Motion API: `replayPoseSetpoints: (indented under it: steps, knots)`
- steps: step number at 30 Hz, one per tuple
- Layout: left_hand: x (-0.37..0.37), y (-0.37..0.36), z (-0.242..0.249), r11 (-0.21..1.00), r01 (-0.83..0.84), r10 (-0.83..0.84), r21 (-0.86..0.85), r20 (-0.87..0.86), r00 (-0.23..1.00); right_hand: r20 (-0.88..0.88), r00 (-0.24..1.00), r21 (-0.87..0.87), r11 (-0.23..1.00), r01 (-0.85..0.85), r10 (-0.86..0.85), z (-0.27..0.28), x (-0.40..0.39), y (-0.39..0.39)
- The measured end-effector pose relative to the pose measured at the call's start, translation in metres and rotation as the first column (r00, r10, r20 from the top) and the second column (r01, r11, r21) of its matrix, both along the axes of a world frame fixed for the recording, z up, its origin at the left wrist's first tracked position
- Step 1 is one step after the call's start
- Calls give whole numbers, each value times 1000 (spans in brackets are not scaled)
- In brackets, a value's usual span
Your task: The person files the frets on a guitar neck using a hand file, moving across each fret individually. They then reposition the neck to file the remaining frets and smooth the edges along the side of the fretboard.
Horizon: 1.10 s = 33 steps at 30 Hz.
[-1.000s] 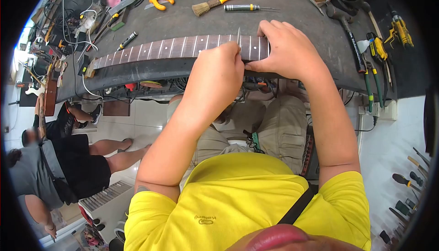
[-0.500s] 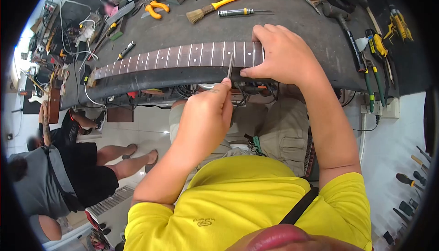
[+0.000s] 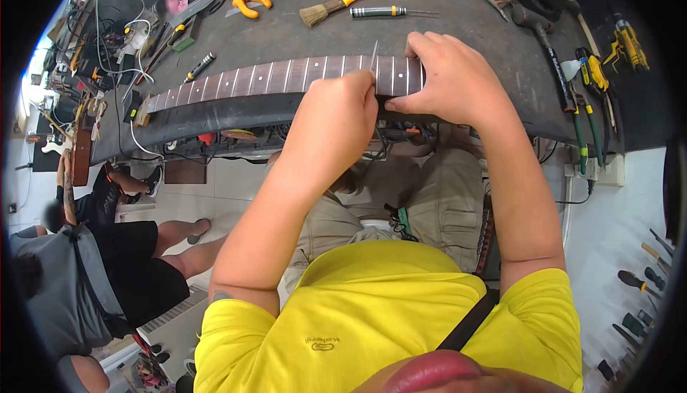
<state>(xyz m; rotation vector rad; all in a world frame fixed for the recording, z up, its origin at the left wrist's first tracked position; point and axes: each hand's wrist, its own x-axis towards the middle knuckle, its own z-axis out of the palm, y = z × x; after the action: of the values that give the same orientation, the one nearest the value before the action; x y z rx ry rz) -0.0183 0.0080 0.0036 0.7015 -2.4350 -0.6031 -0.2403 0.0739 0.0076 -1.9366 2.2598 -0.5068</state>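
One dark workbench (image 3: 458,31) fills the upper part of the frame, curving from the left edge to the right. Along its near edge, in the upper middle, lies one guitar neck (image 3: 243,81), a brown fretboard with pale frets and white dot inlays, running from the left-centre to just right of centre.

Two people stand at the lower left on the floor, one in a grey top (image 3: 54,293), one in black (image 3: 93,203).

Two hands work on the neck. The right hand (image 3: 447,81) lies over the right end of the neck, fingers curled over its far edge and thumb pressing against the near edge. The left hand (image 3: 336,121), just left of it, is closed in a pinch on one thin metal file (image 3: 373,55) that stands upright on a fret, its tip rising above the knuckles.

At the top centre lie one yellow-handled brush (image 3: 347,1) and, just beside it, one striped screwdriver (image 3: 386,12). One pair of orange-handled pliers (image 3: 250,1) lies to their left. One yellow power tool (image 3: 628,44) sits at the upper right.
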Motion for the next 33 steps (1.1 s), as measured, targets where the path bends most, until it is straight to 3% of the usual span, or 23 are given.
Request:
replayPoseSetpoints:
  steps: [5, 9, 15, 19, 21, 25, 29, 33]
  knots:
    - [24, 35, 2, 1000, -6, 6, 2, -47, 999, -18, 1000, -56, 998, -6, 5, -3, -5, 0]
    - [-13, -5, -4, 999, -39, 39, -17, 8, 999, 0, 1000, -10, 1000, -2, 2, 2, 1, 0]
    - [31, 50, -14, 999, -39, 41, 25, -70, 997, 1, 1000, -64, 998, -11, 11, -5, -5, 0]
    - [-3, 6, 0, 999, -17, 18, 37, -31, 999, -7, 999, -71, 996, -44, 43, -2, 0, -1]
    - [-18, -5, 1, 998, -62, 61, 32, 47, 997, 29, 1000, 11, 1000, 4, -4, 5, 2, 1]
    - [30, 51, -18, 999, -47, 46, -14, -62, 997, -6, 1000, -88, 996, -18, 18, -6, -5, 1]
    - [17, 17, -7, 998, 49, -51, -29, -67, 996, -6, 1000, -54, 998, -18, 18, -4, 0, 0]
    - [11, 20, -13, 1000, 0, -1, -14, -56, 998, -9, 1000, -56, 998, -8, 8, -6, -2, 1]
